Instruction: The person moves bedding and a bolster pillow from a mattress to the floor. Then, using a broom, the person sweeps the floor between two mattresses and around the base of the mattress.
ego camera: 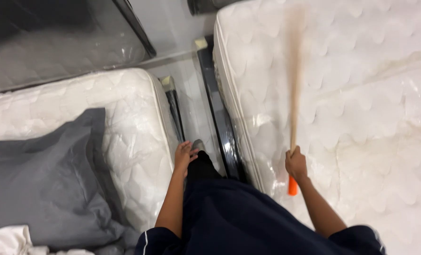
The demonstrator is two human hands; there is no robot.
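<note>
Stick (294, 89) over plastic-wrapped mattress (361, 94)

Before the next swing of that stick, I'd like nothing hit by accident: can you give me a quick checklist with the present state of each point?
1. Right hand closed round the wooden stick: ok.
2. Grip placed near the orange end: ok.
3. Left hand away from the stick, by the left mattress: ok.
4. Stick over the right mattress, nothing lying in its path: ok.
5. Grey pillow apart from the stick: ok.
6. Stick sharp enough to judge its tip: not ok, blurred.
</note>
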